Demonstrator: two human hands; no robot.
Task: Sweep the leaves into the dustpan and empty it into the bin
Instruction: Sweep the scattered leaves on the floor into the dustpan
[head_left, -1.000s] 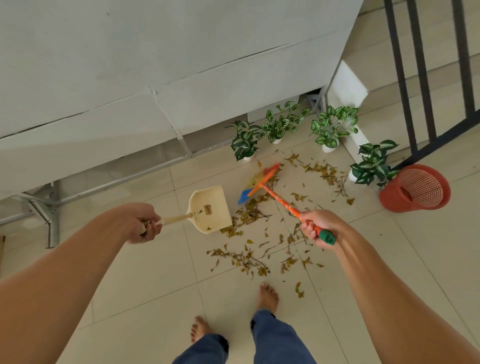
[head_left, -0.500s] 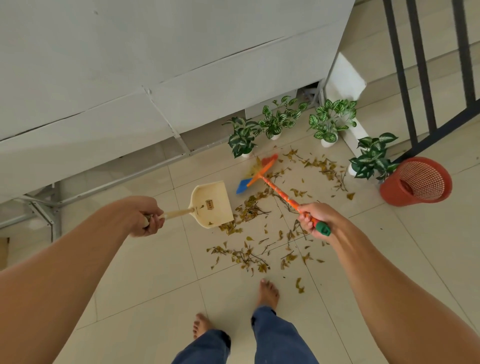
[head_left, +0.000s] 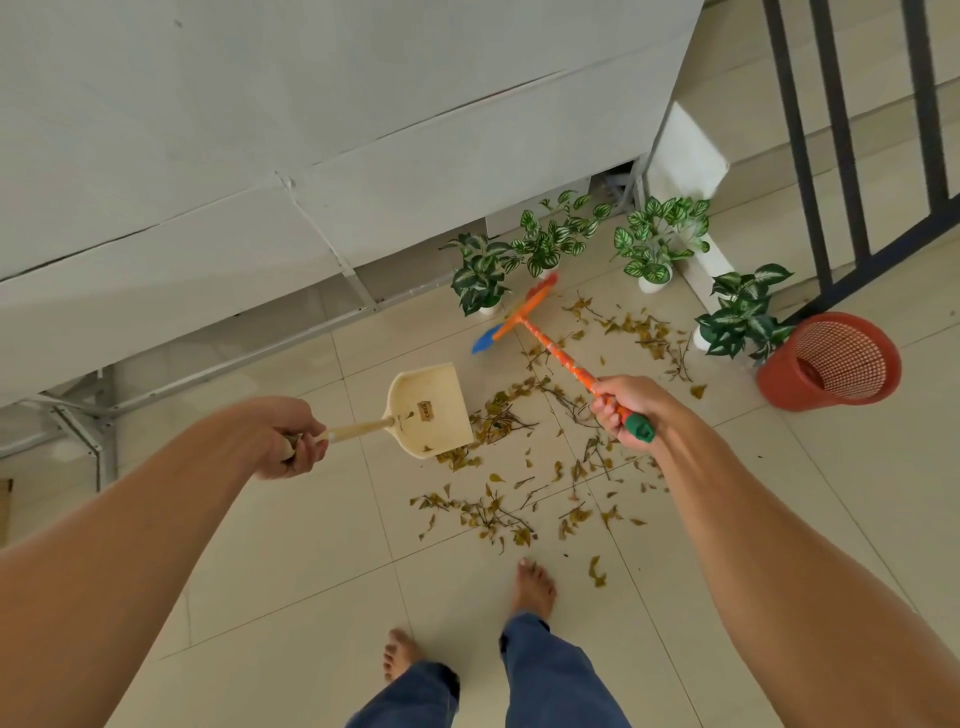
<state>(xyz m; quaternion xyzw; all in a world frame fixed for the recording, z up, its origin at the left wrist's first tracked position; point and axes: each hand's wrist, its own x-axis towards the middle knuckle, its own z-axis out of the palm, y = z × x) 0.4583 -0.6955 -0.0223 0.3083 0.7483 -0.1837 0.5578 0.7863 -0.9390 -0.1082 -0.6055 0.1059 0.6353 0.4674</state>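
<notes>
Left hand (head_left: 288, 441) grips dustpan (head_left: 428, 410) handle; right hand (head_left: 626, 410) grips broom (head_left: 550, 345) above leaves (head_left: 498, 421).

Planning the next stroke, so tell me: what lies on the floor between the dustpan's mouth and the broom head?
In the head view, mostly bare tile separates dustpan and broom head; the leaves lie nearer.

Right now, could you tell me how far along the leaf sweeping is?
Early stage. Done: tools are picked up, the left hand gripping the dustpan and the right hand the broom. In hand: the broom head is out by the potted plants. Left: nearly all leaves lie scattered on the tiles; the dustpan holds only scraps, and nothing shows in the bin.
</notes>
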